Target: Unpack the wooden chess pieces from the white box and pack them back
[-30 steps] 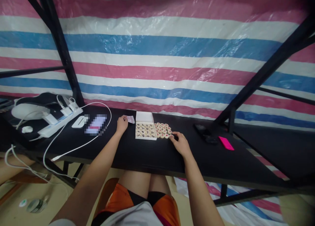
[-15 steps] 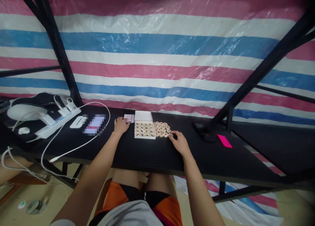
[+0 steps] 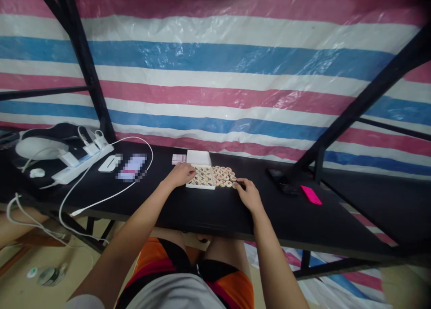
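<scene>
A white box (image 3: 200, 187) stands on the black table, filled with rows of round Chinese chess pieces (image 3: 203, 176) marked in black. Its lid part (image 3: 198, 157) lies at the back. My left hand (image 3: 182, 174) reaches over the box's left side, fingertips at the leftmost pieces and partly covering them. Right of the box, several red-marked Chinese chess pieces (image 3: 223, 176) sit together in rows. My right hand (image 3: 248, 193) rests at their right end, thumb and forefinger apart, touching the nearest end piece (image 3: 235, 184).
A small pinkish pack (image 3: 178, 159) lies behind my left hand. On the left are a blurred phone (image 3: 133, 167), a white flat device (image 3: 108, 164), a power strip (image 3: 82, 163) and a white cable (image 3: 101, 203). A black object (image 3: 281, 181) and a pink item (image 3: 311, 195) lie right.
My left hand has moved right, from beside the pinkish pack onto the box's left side. My right hand stays by the red-marked pieces. The view has shifted slightly.
</scene>
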Demonstrator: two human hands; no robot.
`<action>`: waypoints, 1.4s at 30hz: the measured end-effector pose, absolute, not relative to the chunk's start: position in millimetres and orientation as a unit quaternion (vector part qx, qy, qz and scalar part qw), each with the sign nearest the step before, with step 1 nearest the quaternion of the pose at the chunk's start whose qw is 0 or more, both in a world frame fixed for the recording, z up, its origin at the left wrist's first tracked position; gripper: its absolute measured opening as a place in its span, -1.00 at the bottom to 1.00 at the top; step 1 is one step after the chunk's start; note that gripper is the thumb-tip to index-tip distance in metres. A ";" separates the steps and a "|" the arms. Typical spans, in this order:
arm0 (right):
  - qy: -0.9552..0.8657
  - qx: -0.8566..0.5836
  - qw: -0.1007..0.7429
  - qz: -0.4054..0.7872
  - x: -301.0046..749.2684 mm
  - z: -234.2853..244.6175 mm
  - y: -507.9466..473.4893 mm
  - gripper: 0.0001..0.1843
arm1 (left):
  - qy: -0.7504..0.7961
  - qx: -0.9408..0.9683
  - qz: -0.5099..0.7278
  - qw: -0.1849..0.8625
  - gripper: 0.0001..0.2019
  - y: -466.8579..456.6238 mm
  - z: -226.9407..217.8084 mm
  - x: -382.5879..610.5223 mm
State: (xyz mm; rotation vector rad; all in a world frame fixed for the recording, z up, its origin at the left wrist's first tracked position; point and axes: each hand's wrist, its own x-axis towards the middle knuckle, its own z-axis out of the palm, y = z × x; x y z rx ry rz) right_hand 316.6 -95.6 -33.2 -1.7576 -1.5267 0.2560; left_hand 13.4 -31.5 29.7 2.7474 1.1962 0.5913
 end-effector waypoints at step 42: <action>-0.608 -0.687 0.387 0.092 317.1 -38.6 -94.7 -0.65 | 0.602 0.767 0.188 0.122 -0.78 -13.3 25.5 -23.3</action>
